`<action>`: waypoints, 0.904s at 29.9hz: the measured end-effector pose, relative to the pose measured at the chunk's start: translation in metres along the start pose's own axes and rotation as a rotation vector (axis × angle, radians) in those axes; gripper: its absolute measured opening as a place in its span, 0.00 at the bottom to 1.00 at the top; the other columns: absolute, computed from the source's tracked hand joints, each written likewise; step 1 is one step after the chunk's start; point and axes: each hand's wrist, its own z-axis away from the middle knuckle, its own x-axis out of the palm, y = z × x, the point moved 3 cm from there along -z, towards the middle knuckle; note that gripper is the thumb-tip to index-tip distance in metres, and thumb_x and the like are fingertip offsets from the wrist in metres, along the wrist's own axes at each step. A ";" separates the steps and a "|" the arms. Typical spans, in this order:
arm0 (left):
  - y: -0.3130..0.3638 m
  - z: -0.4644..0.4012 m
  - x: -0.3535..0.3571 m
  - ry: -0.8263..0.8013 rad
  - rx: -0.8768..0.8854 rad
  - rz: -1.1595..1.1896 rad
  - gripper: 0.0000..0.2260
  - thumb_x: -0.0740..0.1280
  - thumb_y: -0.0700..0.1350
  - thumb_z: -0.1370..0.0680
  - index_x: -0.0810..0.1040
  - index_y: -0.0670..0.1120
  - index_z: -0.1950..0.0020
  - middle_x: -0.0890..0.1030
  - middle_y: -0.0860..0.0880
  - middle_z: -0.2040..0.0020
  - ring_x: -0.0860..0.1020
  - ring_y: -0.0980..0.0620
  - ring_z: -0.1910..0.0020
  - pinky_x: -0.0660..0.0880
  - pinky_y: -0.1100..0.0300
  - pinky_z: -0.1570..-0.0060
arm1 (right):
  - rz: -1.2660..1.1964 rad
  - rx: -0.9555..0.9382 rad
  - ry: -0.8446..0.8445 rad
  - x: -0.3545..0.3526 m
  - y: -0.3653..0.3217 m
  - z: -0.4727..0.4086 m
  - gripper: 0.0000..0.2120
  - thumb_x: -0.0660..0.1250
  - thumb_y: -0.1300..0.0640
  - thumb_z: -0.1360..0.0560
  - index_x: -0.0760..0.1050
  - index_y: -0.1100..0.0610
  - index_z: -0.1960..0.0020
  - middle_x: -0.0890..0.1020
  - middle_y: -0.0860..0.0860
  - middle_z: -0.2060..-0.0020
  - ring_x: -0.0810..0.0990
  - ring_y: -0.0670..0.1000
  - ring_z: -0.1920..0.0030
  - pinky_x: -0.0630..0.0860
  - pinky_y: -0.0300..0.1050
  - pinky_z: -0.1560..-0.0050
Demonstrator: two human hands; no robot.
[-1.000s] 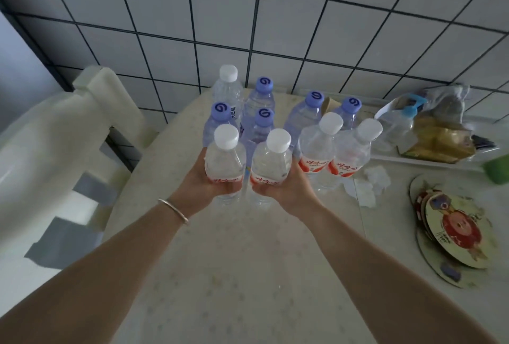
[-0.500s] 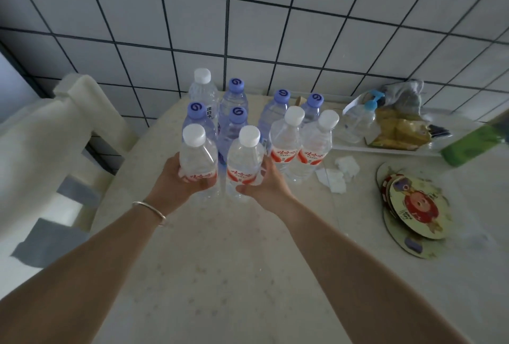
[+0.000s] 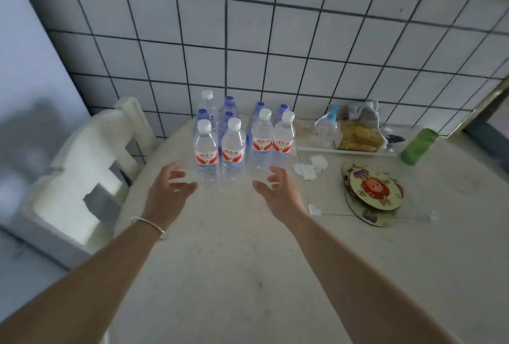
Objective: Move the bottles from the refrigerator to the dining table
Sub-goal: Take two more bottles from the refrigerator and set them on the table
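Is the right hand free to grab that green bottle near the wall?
Probably yes. The right hand is open and empty, and bare table lies between it and the green bottle; only the round mats sit nearby.

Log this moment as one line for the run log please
left hand: open, empty | right hand: open, empty | two front bottles: upright on dining table, released

Nine clear bottles upright, clustered at far edge of the tabletop (image 3: 248, 247) by the tiled wall. Front: four white-capped bottles (image 3: 234, 151) with red labels. Behind: four blue-capped bottles (image 3: 229, 106) and one more white-capped bottle (image 3: 207, 101).
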 end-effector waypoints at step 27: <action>0.037 0.360 -0.165 -0.259 0.221 0.094 0.19 0.71 0.42 0.28 0.72 0.48 0.39 0.78 0.49 0.48 0.79 0.47 0.52 0.74 0.53 0.47 | -0.199 -0.041 0.366 0.037 -0.020 0.460 0.27 0.70 0.49 0.29 0.65 0.51 0.33 0.73 0.47 0.45 0.74 0.49 0.45 0.71 0.45 0.45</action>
